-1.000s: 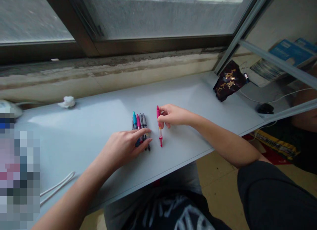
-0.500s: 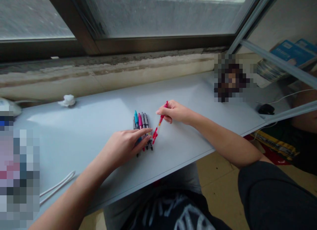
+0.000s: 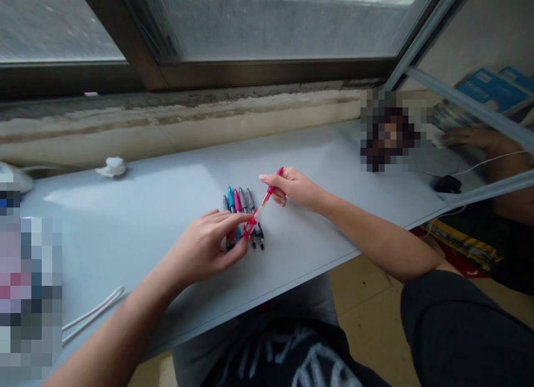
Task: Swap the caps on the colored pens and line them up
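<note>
My right hand pinches the upper end of a red pen with a clear barrel, holding it tilted over the table. The pen's lower red end lies between the thumb and forefinger of my left hand, which close on it. Beneath these fingers several pens lie side by side: a teal pen, a pink pen and grey pens, among them one grey pen at the right. My left hand covers the middle of this row.
The white table runs below a window. A crumpled white tissue lies near its back edge, and a white cable at left. Beyond a metal frame at right, another person's hand is near a black mouse.
The red pen's lower end has moved left, in between my left thumb and forefinger. The row of pens has shifted slightly. Another person's hand has appeared at the right.
</note>
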Available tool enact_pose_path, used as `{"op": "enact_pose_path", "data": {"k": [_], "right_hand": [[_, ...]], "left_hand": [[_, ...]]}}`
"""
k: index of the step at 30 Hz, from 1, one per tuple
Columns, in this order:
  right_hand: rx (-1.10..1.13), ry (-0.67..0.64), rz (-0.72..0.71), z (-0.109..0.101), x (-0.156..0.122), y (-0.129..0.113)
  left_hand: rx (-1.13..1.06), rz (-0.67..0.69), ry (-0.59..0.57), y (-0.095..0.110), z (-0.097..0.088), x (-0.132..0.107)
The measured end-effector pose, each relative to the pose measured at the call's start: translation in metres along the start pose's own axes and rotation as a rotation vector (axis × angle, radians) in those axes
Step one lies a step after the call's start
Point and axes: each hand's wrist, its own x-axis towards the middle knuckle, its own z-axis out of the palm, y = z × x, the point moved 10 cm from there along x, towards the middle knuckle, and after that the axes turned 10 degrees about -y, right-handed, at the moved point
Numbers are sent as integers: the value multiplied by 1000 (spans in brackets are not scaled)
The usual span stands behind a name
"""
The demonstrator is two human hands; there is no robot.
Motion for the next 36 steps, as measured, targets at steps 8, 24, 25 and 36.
{"op": "enact_pose_path", "data": {"k": [8, 24, 25, 36], "right_hand": [[-34, 22, -12, 1, -3, -3], [181, -58, 107, 26, -5, 18], [176, -44, 106, 24, -5, 18], [75, -269, 55, 36, -5, 1]], "left_hand": [[20, -116, 210, -12, -16, -5], [33, -244, 181, -26, -13, -10], [38, -231, 185, -26, -13, -10], [-47, -167, 188, -24, -14, -11]]}}
